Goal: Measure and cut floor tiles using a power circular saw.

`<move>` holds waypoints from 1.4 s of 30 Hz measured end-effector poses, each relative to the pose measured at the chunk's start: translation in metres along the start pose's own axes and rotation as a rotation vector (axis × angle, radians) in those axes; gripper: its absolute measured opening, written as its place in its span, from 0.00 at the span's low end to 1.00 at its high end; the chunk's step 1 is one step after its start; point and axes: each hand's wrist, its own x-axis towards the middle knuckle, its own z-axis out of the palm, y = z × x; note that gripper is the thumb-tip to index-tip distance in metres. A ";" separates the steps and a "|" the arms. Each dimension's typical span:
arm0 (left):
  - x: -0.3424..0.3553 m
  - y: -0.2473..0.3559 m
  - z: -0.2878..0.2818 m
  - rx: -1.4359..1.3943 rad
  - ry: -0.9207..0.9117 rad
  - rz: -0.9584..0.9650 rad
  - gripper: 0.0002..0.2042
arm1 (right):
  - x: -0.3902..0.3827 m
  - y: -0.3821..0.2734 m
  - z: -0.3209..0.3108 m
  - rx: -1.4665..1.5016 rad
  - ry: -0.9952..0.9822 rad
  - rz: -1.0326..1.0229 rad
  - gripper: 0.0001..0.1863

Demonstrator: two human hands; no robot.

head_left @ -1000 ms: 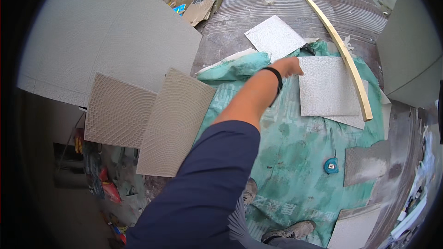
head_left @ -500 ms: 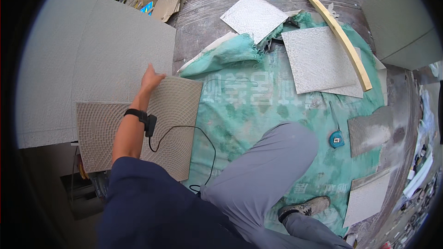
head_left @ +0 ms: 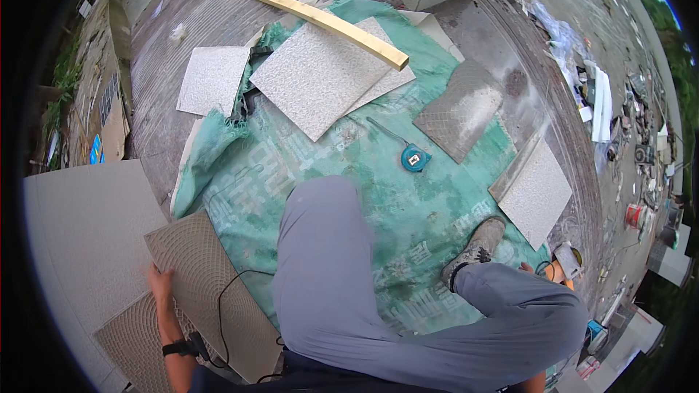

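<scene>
At the lower left, my left hand [head_left: 162, 282] is at the edge of a brown tile [head_left: 207, 276], ribbed face up. The thumb lies over the edge, and the other fingers are partly hidden. This tile overlaps a second ribbed tile [head_left: 138, 338]. A black strap with a cable is round my left wrist. Past my bent leg, only a bit of my right hand [head_left: 527, 268] shows, close to a grey and orange power tool [head_left: 568, 262]. My leg hides its other fingers, so any grip there is unclear.
Green sheeting [head_left: 393, 211] covers the ground, with a teal tape measure [head_left: 414, 158] on it. Pale tiles [head_left: 313, 76] lie beyond under a wooden strip [head_left: 313, 14]. A cut tile [head_left: 462, 109] and another tile [head_left: 537, 193] lie right. A large grey panel [head_left: 80, 233] stands left.
My view has swung to the right and shows more of the right side. The left hand remains at the brown tile's edge. Part of my right hand and the power tool have come into view.
</scene>
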 end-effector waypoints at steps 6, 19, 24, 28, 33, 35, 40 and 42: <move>-0.142 0.023 0.065 0.022 -0.035 -0.232 0.18 | 0.007 -0.023 0.002 0.058 0.015 -0.074 0.29; -0.172 0.176 -0.005 0.094 -0.124 -0.108 0.15 | 0.023 -0.045 -0.031 -0.055 0.040 -0.349 0.27; -0.189 0.310 -0.050 -0.103 -0.085 0.126 0.13 | 0.017 -0.095 -0.076 -0.024 0.112 -0.427 0.26; -0.194 0.405 -0.061 -0.171 -0.063 0.351 0.15 | 0.016 -0.153 -0.111 0.133 0.208 -0.536 0.24; -0.181 0.494 -0.057 -0.267 -0.056 0.634 0.27 | 0.018 -0.203 -0.145 0.231 0.176 -0.722 0.24; -0.180 0.529 -0.046 -0.284 -0.086 0.772 0.27 | 0.020 -0.212 -0.150 0.347 0.139 -0.749 0.24; -0.216 0.631 0.012 -0.389 -0.070 1.098 0.28 | 0.029 -0.228 -0.144 0.600 0.045 -0.807 0.29; -0.239 0.674 0.042 -0.442 -0.134 1.288 0.26 | 0.035 -0.238 -0.140 0.686 0.023 -0.863 0.35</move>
